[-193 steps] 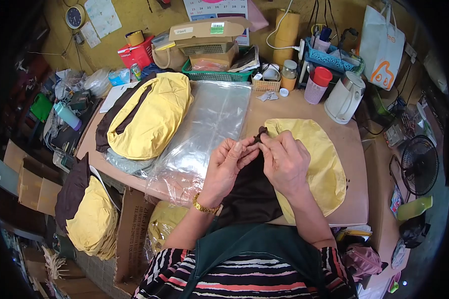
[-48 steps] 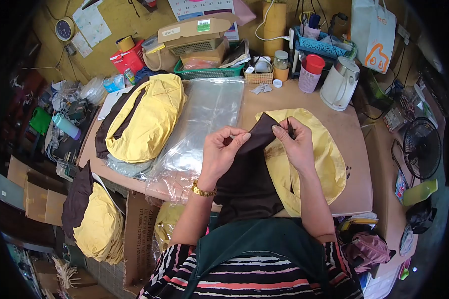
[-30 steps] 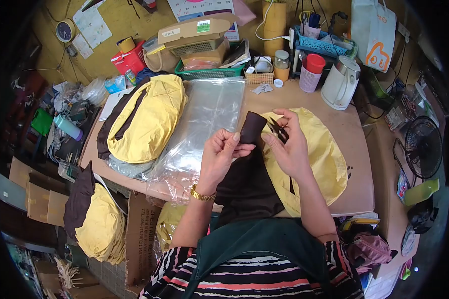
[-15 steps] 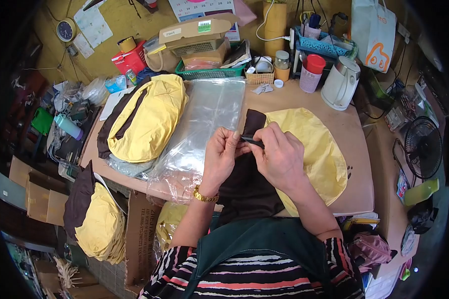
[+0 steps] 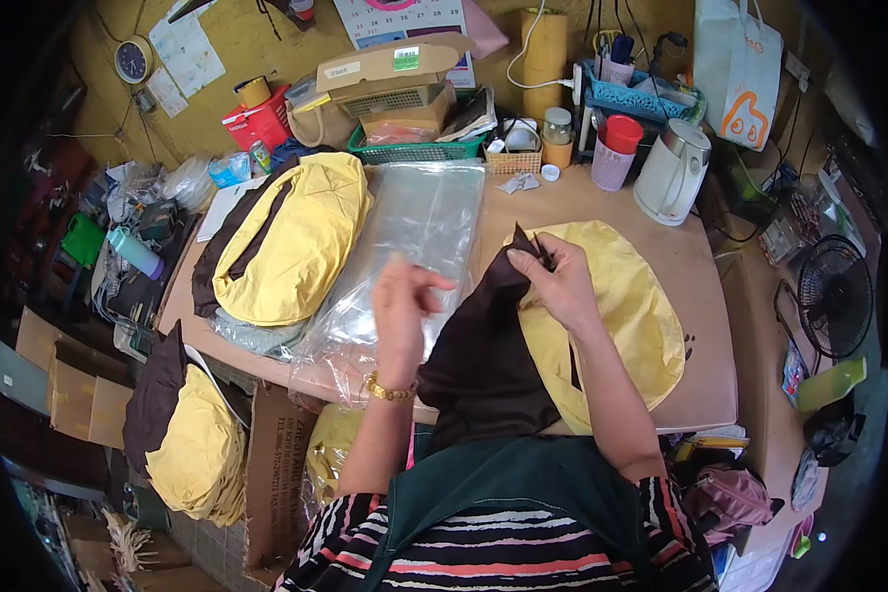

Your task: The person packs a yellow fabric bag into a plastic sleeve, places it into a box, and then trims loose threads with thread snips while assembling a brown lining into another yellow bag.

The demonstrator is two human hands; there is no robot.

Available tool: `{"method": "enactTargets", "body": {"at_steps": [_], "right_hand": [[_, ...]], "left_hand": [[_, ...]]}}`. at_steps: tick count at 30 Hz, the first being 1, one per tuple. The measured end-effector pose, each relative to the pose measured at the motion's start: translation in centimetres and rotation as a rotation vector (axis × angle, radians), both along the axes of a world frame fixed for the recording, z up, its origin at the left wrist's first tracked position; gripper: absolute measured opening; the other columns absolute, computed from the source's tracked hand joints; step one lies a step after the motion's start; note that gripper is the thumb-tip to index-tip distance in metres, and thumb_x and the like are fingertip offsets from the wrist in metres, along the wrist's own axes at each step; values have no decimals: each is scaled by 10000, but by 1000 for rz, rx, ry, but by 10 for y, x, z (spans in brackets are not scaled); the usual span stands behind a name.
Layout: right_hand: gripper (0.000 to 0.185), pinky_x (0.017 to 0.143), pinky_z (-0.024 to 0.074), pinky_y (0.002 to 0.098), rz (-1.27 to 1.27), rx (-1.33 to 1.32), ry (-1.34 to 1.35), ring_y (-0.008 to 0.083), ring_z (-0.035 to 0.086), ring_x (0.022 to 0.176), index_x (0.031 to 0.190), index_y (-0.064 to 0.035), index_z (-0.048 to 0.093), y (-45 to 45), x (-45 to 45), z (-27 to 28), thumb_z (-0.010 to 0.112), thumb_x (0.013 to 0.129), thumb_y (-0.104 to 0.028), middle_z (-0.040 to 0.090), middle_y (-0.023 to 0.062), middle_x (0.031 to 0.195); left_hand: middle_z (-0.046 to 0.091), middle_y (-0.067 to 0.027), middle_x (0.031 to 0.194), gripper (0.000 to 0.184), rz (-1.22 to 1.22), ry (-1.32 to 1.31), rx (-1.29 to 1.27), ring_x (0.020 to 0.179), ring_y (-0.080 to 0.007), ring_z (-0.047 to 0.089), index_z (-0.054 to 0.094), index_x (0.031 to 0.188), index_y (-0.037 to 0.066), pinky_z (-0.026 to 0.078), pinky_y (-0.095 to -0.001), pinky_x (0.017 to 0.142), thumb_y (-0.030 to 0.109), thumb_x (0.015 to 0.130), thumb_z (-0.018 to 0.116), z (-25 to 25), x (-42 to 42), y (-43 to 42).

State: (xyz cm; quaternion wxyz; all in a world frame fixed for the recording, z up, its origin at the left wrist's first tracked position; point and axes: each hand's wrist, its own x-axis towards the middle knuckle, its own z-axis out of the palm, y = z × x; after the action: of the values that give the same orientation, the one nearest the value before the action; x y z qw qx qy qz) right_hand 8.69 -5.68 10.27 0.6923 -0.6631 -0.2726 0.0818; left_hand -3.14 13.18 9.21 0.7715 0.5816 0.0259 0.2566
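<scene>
A brown-and-yellow cloth piece (image 5: 493,345) lies in front of me, its dark brown part draped toward my lap and its round yellow part flat on the table. At the top corner of the brown part, my right hand (image 5: 564,286) pinches the fabric and lifts it into a peak. My left hand (image 5: 402,311) hovers over the clear plastic sheets (image 5: 429,207), slightly blurred, fingers apart and nothing visible in them. Left of those sheets rests a stack of similar yellow-and-brown cloth pieces (image 5: 306,237).
Another yellow-and-brown stack (image 5: 195,444) sits lower left, beside a cardboard box (image 5: 278,474). Along the table's back stand a green basket (image 5: 419,150), a pink cup with a red top (image 5: 614,163) and a white kettle (image 5: 673,173). A black fan (image 5: 837,296) is at right.
My left hand has let go of the brown cloth and moved left. My right hand has kept hold of it, pulling the corner right; the small dark strip between my fingers no longer shows.
</scene>
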Motion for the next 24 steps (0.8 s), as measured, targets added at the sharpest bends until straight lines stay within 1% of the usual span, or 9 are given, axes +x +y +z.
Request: {"method": "enactTargets", "body": {"at_steps": [2, 4, 7, 11, 14, 19, 21, 23, 24], "right_hand": [[282, 431, 325, 229, -26, 7, -2, 27, 398, 479, 710, -29, 549, -1, -1, 0, 703, 876, -197, 453, -58, 552], [282, 434, 309, 230, -45, 14, -3, 23, 390, 488, 705, -31, 543, 1, -1, -2, 705, 874, -189, 451, -59, 558], [300, 448, 280, 230, -75, -11, -99, 16, 354, 508, 685, -38, 520, 4, 1, -8, 705, 873, -181, 433, -66, 564], [313, 471, 262, 230, -86, 5, -75, 15, 323, 535, 672, -43, 501, 0, 2, -7, 705, 872, -173, 418, -78, 574], [301, 480, 266, 226, -126, 6, -82, 14, 327, 545, 676, -42, 511, -9, 9, -8, 706, 869, -167, 427, -82, 584], [250, 506, 287, 211, -142, 42, -7, 9, 356, 571, 709, -35, 556, -14, 8, 1, 708, 865, -159, 466, -83, 620], [212, 528, 304, 200, -140, 75, 6, 6, 379, 590, 749, -29, 587, -15, 8, 2, 709, 865, -158, 497, -80, 652], [204, 536, 316, 199, -142, 79, 8, 7, 388, 596, 759, -26, 594, -17, 9, 2, 705, 870, -157, 509, -77, 662], [197, 544, 328, 199, -143, 82, 11, 8, 396, 601, 770, -24, 601, -17, 9, 2, 700, 874, -157, 521, -74, 672]], "left_hand": [[635, -86, 840, 249, 36, -90, -2, 560, -80, 515, 525, 864, 37, 428, -199, 540, 233, 1010, 479, -2, 0, 12], [634, -35, 823, 190, 199, 38, 318, 546, -74, 392, 607, 933, 28, 351, -212, 522, 213, 957, 577, 12, -3, 5], [611, -23, 749, 198, 241, 124, 618, 586, -77, 420, 677, 992, 24, 371, -229, 553, 171, 860, 698, 26, 0, -28], [582, -11, 712, 156, 98, 196, 763, 641, -64, 468, 715, 946, 10, 387, -232, 570, 97, 816, 729, 13, 8, -23], [574, -62, 699, 92, 167, 165, 701, 643, -133, 511, 697, 824, -8, 415, -256, 604, 76, 803, 728, 13, 6, -13], [557, -13, 692, 147, 187, 223, 621, 669, -87, 497, 619, 795, -15, 405, -237, 621, 99, 871, 673, 20, -5, 1], [532, 18, 671, 180, 155, 150, 285, 630, -48, 440, 614, 783, 23, 359, -218, 563, 147, 911, 643, 18, -9, 10], [518, 31, 652, 281, 173, 135, 260, 580, -39, 393, 609, 766, 56, 300, -199, 530, 240, 971, 554, 8, -14, 30], [513, 30, 649, 329, -23, -101, -104, 567, -38, 378, 607, 761, 63, 278, -197, 522, 280, 988, 508, 1, -14, 42]]}}
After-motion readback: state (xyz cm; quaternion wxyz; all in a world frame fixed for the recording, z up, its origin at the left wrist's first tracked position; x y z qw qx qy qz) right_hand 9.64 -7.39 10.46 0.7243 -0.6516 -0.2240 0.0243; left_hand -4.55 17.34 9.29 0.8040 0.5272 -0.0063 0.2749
